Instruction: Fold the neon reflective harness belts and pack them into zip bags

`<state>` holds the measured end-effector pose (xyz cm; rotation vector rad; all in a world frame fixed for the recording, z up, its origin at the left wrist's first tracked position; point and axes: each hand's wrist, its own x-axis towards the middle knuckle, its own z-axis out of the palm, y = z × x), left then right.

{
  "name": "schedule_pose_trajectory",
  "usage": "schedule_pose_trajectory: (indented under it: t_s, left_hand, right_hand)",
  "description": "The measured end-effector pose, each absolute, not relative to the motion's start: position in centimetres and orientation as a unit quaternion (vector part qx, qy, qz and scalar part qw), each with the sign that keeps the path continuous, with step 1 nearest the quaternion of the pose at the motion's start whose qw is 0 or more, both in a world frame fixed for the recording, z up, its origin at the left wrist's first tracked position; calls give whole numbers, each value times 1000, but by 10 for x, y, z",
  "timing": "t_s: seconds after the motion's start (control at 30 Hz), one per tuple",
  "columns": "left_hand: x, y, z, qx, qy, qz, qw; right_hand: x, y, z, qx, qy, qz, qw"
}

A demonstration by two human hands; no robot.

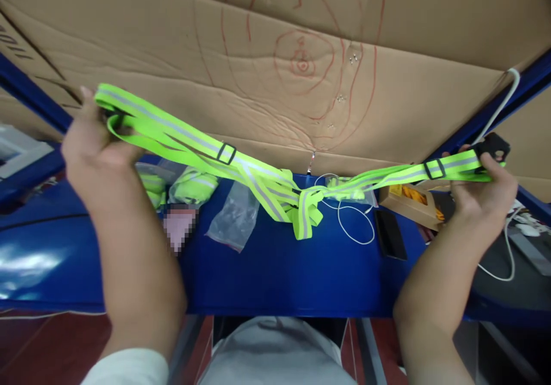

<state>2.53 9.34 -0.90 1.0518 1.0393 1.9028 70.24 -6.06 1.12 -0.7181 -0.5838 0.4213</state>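
Stretched between my two hands is a bright yellow-green reflective strap harness (267, 183) with grey stripes and black slide buckles. My left hand (97, 135) is closed on its looped left end, raised above the table. At the other side my right hand (484, 187) grips the right end beside a black buckle (494, 147). The straps bunch into a knot-like tangle near the middle, with short loops hanging down. Below them a clear plastic bag (236, 218) lies on the blue table.
Bagged green straps (194, 187) lie behind my left forearm. A white cable (355, 238), a dark phone-like slab (390, 234) and a small cardboard box (408, 206) are on the blue table (279, 276). A cardboard sheet (172, 46) with red drawn rings stands behind.
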Motion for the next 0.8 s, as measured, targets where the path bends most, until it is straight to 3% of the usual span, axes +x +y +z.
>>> schedule_pose_trajectory:
  t_s: [0.13, 0.23, 0.43, 0.57, 0.7, 0.8]
  left_hand:
    - [52, 60, 18, 499, 278, 741, 353]
    - [70, 39, 32, 544, 207, 752, 309]
    - [78, 43, 25, 446, 421, 776, 150]
    - [76, 49, 19, 427, 449, 742, 258]
    - [79, 31, 27, 509, 334, 686, 398]
    - [91, 16, 31, 567, 265, 647, 436]
  right_hand:
    - [701, -74, 13, -331, -298, 246, 861]
    - [700, -77, 17, -320, -317, 202, 870]
    - [709, -87, 22, -347, -225, 184, 892]
    - [702, -93, 22, -343, -261, 199, 880]
    - [697, -89, 20, -349, -336, 221, 846]
    - [694, -95, 10, -376, -396, 162, 822]
